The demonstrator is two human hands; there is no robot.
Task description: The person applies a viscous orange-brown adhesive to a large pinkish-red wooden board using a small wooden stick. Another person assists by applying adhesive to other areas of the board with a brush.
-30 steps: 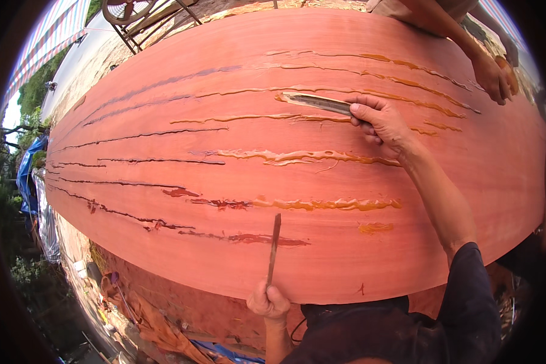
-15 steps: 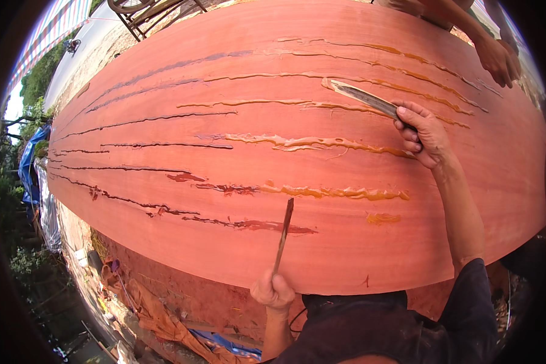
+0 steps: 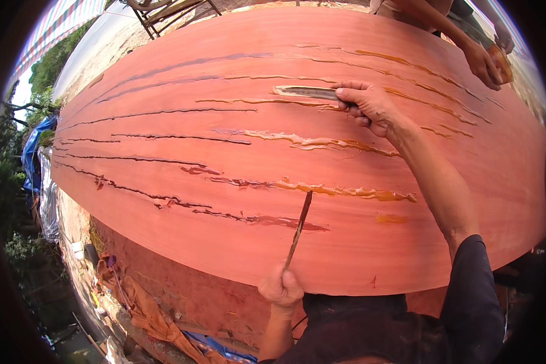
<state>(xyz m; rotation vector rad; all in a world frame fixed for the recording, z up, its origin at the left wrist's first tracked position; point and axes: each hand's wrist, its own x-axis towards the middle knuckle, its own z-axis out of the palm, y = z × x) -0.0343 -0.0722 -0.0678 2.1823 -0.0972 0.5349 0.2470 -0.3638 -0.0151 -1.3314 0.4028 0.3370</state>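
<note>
A large curved red-orange wooden hull (image 3: 164, 182) fills the view, crossed by long dark seams and streaks of amber filler (image 3: 321, 144). My right hand (image 3: 370, 106) grips a flat putty knife (image 3: 306, 92) and presses its blade flat on an upper seam. My left hand (image 3: 280, 286) sits at the hull's near edge and holds a thin stick (image 3: 298, 229) upright, its tip near a filled seam. Both forearms come in from below.
Another person's hands (image 3: 488, 60) work at the far right edge of the hull, holding something orange. Cloth and debris (image 3: 145, 309) lie on the ground below the hull. A blue tarp (image 3: 33, 148) hangs at the left. A wooden frame (image 3: 170, 9) stands beyond.
My right hand with the putty knife has swung back left along the upper seam after moving right. My left hand and stick stay near the hull's edge.
</note>
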